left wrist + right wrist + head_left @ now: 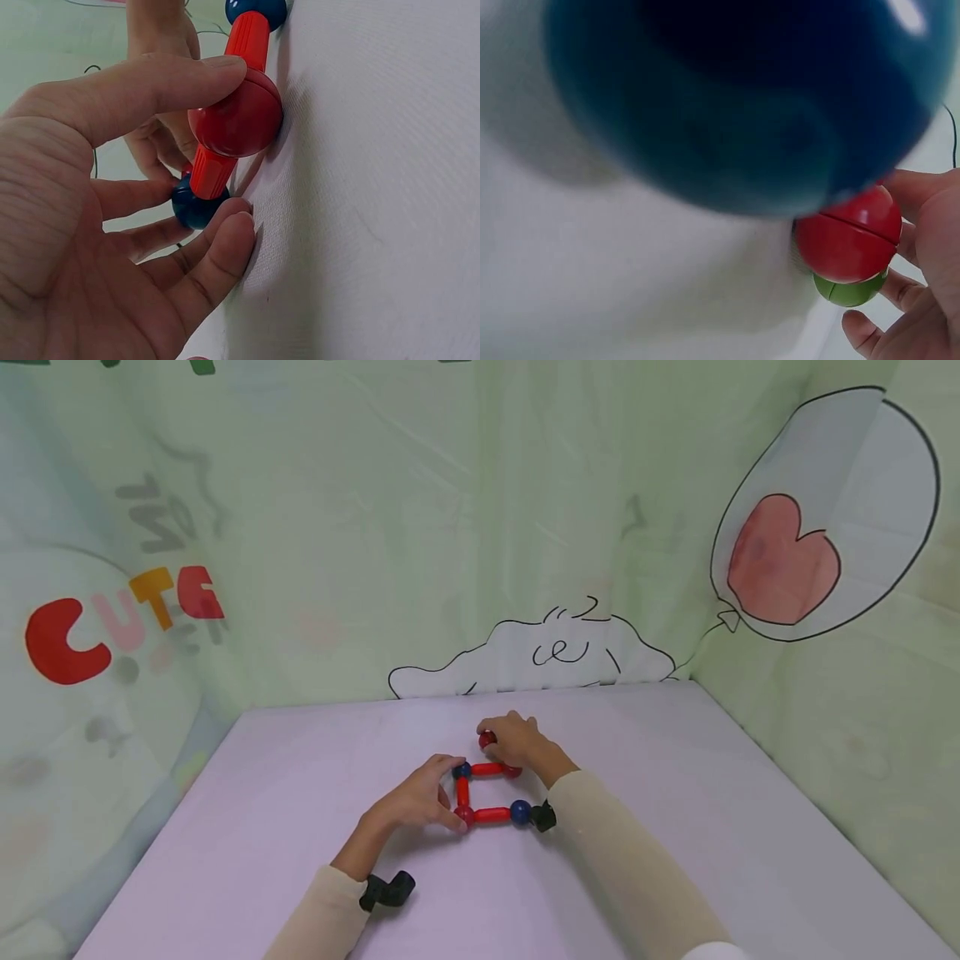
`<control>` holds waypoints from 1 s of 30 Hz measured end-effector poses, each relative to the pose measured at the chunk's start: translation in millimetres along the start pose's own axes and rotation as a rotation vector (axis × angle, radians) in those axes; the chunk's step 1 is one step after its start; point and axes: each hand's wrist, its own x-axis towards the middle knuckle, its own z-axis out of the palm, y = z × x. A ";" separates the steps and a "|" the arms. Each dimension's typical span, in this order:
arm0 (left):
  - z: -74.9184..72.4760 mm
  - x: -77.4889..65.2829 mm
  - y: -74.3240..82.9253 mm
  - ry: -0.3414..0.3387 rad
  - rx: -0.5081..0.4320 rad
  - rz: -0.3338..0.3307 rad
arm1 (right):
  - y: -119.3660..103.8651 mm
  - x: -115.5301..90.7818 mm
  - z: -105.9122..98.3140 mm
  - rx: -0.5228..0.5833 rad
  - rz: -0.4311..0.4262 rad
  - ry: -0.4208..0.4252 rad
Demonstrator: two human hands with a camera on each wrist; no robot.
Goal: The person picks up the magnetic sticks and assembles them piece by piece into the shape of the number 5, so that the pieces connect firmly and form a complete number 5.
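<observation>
On the table lies a frame of toy balls and red rods, with an open right side. My left hand [422, 797] spans its left side: the thumb lies on the near red ball [238, 116], and fingers touch the far blue ball [199, 206]. Beyond the frame's far side, my right hand [517, 739] holds a dark red ball [487, 740] at its fingertips. Its wrist hangs over the frame's right end, near another blue ball [520, 812]. In the right wrist view, a rounded green piece [851, 290] shows behind a red ball [849, 236], beside my fingers.
The pale table [300, 793] runs back to a hanging cloth backdrop [337, 527] printed with letters and a balloon. A black wrist strap piece [388, 890] sticks out from my left sleeve, and another [543, 817] from my right.
</observation>
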 end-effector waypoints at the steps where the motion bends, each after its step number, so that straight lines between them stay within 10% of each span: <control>1: 0.3 -0.3 0.0 0.002 -0.002 0.000 | 0.0 0.2 0.6 0.007 0.000 0.002; 19: -1.2 -1.4 -2.0 0.003 -0.003 0.023 | 4.1 -17.5 -18.9 0.255 -0.113 0.044; 30: 0.0 0.4 -0.2 0.004 -0.008 0.025 | 15.2 -15.1 -10.9 0.288 -0.041 0.002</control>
